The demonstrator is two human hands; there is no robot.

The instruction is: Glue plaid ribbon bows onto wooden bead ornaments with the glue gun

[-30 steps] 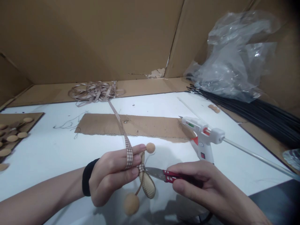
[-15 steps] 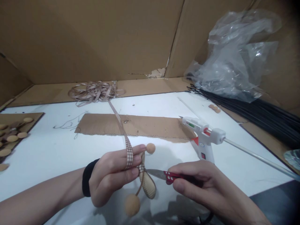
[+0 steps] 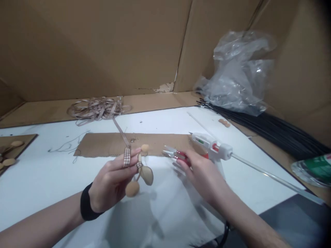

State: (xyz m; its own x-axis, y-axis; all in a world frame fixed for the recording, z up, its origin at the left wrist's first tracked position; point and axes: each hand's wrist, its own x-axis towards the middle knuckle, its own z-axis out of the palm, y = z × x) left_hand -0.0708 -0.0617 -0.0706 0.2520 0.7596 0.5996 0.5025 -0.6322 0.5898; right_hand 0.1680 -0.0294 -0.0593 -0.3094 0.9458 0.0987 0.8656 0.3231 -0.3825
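Observation:
My left hand [image 3: 113, 179] pinches a small ornament [image 3: 147, 175] that has a padded beige leaf shape and two tan balls on stems, wrapped at its middle with checked ribbon. Brown-and-white gingham ribbon [image 3: 126, 156] loops over the same hand's fingers and runs back to a loose heap. Red-handled thread snips [image 3: 183, 158] are held in my right hand [image 3: 204, 175], their blades spread and pointing left, apart from the ornament. Beneath the snips lies a strip of brown cardboard [image 3: 98, 143].
A white glue gun [image 3: 207, 142] with a long glue stick rests right of my right hand. The ribbon heap [image 3: 97, 108] lies at the back. Black rods [image 3: 271, 132], a clear plastic bag [image 3: 235, 79] and a green-labelled bottle [image 3: 315, 170] are on the right. Cardboard with tan balls [image 3: 15, 151] lies left.
The snips have moved away from the ribbon wrap on the ornament, up over the cardboard strip, and their blades now show spread. The left hand still holds the ornament; the view has shifted.

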